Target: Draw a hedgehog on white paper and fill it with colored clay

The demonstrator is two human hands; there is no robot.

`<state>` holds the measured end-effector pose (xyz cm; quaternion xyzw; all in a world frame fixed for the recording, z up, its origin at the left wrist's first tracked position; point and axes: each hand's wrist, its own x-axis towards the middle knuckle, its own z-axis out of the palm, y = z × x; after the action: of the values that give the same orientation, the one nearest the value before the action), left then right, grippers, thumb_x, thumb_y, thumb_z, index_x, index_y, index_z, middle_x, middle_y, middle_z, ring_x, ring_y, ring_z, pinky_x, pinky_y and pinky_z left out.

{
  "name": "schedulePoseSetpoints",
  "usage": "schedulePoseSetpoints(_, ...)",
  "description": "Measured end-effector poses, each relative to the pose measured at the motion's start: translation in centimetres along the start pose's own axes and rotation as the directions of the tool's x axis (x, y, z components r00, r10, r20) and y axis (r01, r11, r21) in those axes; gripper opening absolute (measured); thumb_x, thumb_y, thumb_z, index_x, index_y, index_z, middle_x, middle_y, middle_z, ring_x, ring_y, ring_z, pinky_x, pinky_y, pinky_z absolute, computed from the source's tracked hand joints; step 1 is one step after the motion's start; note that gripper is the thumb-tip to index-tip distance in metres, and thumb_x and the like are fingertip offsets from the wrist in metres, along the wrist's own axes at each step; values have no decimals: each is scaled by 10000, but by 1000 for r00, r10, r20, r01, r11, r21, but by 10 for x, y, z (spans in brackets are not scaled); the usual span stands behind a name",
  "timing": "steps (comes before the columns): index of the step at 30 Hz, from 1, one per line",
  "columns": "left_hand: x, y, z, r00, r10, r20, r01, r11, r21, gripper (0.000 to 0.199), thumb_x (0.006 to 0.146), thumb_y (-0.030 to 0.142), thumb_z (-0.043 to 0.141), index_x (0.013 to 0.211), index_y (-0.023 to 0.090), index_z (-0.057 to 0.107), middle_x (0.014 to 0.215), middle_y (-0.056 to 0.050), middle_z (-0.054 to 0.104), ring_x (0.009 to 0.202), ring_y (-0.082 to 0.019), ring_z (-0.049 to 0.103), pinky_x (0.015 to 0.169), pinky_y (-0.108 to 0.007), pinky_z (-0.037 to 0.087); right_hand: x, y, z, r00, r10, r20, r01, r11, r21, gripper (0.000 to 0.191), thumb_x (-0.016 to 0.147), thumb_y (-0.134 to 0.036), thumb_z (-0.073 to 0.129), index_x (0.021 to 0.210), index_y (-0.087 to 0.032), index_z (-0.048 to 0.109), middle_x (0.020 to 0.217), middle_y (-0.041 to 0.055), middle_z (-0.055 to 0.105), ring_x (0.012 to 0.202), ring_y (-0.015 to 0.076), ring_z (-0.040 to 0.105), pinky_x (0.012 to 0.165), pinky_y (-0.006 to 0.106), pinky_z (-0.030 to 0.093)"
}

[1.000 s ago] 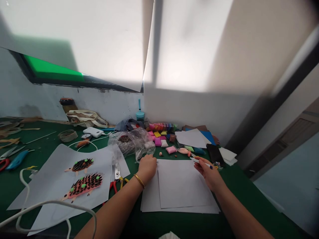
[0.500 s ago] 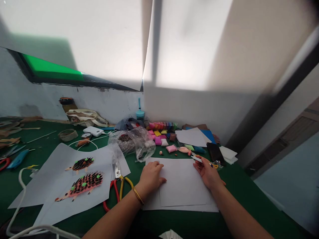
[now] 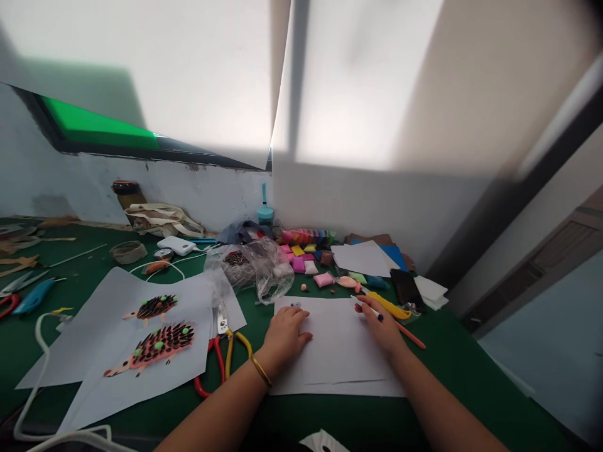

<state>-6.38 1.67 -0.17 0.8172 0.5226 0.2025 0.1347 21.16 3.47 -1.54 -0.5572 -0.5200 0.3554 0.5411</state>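
White paper sheets [image 3: 339, 358] lie stacked on the green table in front of me. My left hand [image 3: 288, 329] rests on their left part, palm down with fingers apart, holding nothing. In my right hand [image 3: 380, 326] is a pen [image 3: 372, 309] with a white body and a dark blue end, pinched over the upper right of the sheets. An orange stick [image 3: 413, 336] lies just right of that hand, and a yellow tool [image 3: 389, 304] lies beyond it. Small blue marks or print show at the paper's top left edge.
Left, hedgehog figures [image 3: 162, 345] sit on other sheets, beside red-handled scissors [image 3: 217, 364] and yellow-handled pliers [image 3: 229, 355]. Behind are a clear plastic bag [image 3: 254, 267], coloured clay packets [image 3: 324, 279] and a black phone-like object [image 3: 406, 289]. A white cable [image 3: 40, 358] runs at the far left.
My right hand has moved slightly left with the pen, which is now angled differently. The yellow tool and the orange stick show more fully. The top sheet sits nearly aligned with the one below.
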Motion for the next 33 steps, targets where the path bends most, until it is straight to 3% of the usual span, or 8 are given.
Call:
schedulePoseSetpoints(5,2,1,-2,999,-29,13,29,1000,-8,431,797,314,673,1216,242,602,1276,-73,581,1205,-270,468,1034,-387,332,-4,0,2,996,-87,14,88,982,-165,420,740,-550,649,1028,-251,718,1072,67,706,1066,288,595,972,427,412)
schedulePoseSetpoints(9,2,2,-2,1000,-27,6,27,999,-20,374,831,323,632,1194,236,616,1260,-71,589,1202,-265,469,1033,-386,334,-5,-6,1,996,-85,-8,83,987,-134,426,725,-533,661,1032,-243,712,1081,67,700,1057,283,601,984,427,410)
schedulePoseSetpoints(13,2,-1,1,999,-16,-36,16,1000,-26,270,899,222,511,1130,234,650,1220,-56,612,1153,-226,498,1013,-357,352,-14,-25,5,995,-86,-41,81,990,-119,373,719,-499,678,997,-253,714,1096,60,685,1059,284,589,941,390,435)
schedulePoseSetpoints(17,2,-2,2,998,20,-56,-21,1000,-6,236,880,195,532,1063,236,674,1165,-43,630,1120,-223,506,994,-349,366,-34,-45,20,974,79,211,-62,994,-89,312,766,-480,642,963,-246,707,983,48,690,845,232,624,755,333,487)
schedulePoseSetpoints(21,2,-2,2,998,29,-59,-30,1000,-4,237,864,193,558,1066,231,675,1155,-46,629,1122,-226,507,998,-350,366,-46,-52,37,917,105,386,-86,994,-66,298,792,-469,621,941,-225,702,824,33,668,790,212,609,714,312,480)
schedulePoseSetpoints(24,2,-2,2,998,30,-60,-30,1000,-2,239,870,201,555,1076,231,674,1168,-47,626,1133,-227,504,1004,-351,363,-48,-51,44,899,93,427,-71,995,-66,290,797,-470,617,904,-216,709,792,29,666,768,206,604,712,310,473)
schedulePoseSetpoints(33,3,-3,3,997,42,-62,-40,999,24,227,872,201,563,1067,228,677,1170,-38,634,1116,-227,513,989,-353,377,-55,-46,50,923,92,375,-54,992,-111,312,823,-479,566,894,-211,710,818,35,680,776,210,614,705,303,467)
